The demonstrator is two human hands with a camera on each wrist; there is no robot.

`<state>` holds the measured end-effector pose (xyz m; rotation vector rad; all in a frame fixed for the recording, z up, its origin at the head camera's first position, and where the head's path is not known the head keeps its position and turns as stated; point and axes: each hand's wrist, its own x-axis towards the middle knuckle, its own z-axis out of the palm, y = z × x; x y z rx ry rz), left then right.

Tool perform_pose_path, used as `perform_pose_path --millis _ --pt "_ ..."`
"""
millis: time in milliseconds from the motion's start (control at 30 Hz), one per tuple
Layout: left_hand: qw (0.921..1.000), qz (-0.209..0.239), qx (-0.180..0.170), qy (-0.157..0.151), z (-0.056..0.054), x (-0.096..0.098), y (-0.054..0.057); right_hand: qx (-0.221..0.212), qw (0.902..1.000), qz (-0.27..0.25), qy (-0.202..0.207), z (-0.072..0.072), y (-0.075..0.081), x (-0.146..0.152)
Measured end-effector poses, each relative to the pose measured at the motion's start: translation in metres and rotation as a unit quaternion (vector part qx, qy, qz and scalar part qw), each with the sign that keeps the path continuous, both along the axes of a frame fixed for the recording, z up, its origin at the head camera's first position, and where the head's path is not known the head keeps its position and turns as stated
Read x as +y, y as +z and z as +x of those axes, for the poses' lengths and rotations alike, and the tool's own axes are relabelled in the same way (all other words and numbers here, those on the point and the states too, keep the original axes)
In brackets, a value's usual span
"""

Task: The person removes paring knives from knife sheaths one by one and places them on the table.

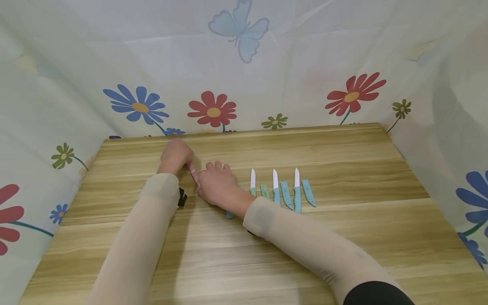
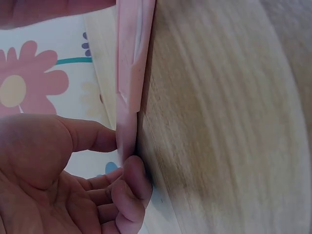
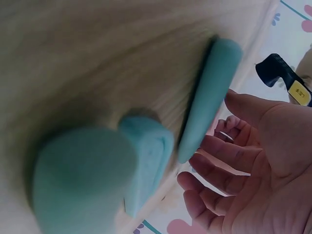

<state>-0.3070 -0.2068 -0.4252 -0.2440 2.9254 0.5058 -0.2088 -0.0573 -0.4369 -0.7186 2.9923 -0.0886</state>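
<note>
A pink knife [image 2: 129, 83] with its pink sheath stands tilted between both hands near the left of the table. My left hand [image 1: 176, 156] pinches its far end between thumb and fingers. At the near end my right hand [image 1: 217, 182] grips it, with a finger overlapping it at the top of the left wrist view. In the right wrist view, the right hand's fingers [image 3: 219, 168] curl close beside a teal knife handle [image 3: 209, 102], and a strip of pink shows behind them. A blue handle end [image 1: 229, 214] peeks out under the right wrist.
Right of the right hand lie a green-handled knife [image 1: 253, 180], a green sheath [image 1: 264, 190], and two blue knives [image 1: 275, 192] with blue sheaths [image 1: 286, 195]. White blades point toward the back. A flowered curtain [image 1: 297, 76] surrounds the wooden table [image 1: 343, 250].
</note>
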Motion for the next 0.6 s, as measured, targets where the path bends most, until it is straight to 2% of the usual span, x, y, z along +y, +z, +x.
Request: perform_pose_path --millis 600 --pt "0.9995 -0.02 0.002 -0.024 0.0008 -0.0014 0.0023 0.035 0.9984 0.031 0.033 -0.0021 -0.0041 -0.0036"
